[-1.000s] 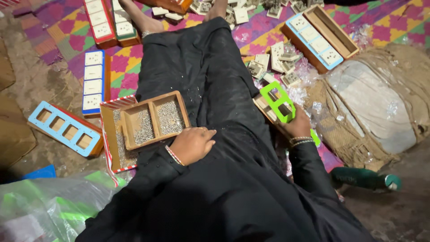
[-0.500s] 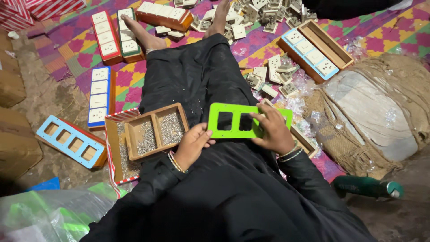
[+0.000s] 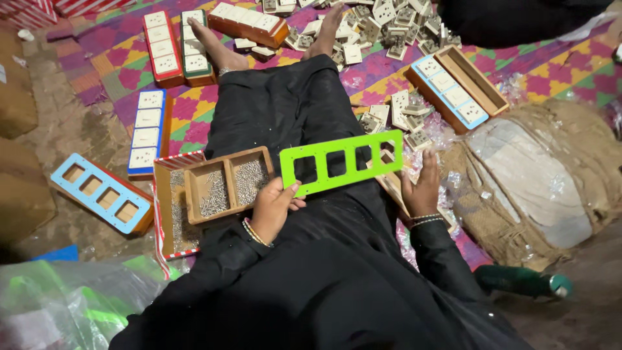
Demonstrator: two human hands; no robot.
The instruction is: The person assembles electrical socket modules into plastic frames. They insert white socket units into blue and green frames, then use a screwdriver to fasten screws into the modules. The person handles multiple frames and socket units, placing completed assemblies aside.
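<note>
- We see the left hand (image 3: 272,209) closed on the lower left corner of a green frame (image 3: 341,162), thumb on top and fingers curled beneath.
- The frame, a long plate with five square cut-outs, lies across the lap, tilted slightly up toward the right.
- We see the right hand (image 3: 422,188) spread nearly flat, palm down, on a wooden box (image 3: 395,185) just beside the right thigh; it grips nothing that we can make out, and it sits just below the frame's right end.
- Just left of the left hand sits a wooden tray (image 3: 223,186) with two compartments of small screws, resting on a striped carton (image 3: 170,214).
- We see a blue frame (image 3: 100,192) on a wooden box well to the left, on the floor.
- White sockets (image 3: 398,107) lie scattered on the patterned mat (image 3: 570,71) beyond the knees.
- A burlap sack (image 3: 544,181) lies at the right, with a green bottle (image 3: 521,282) near it.
</note>
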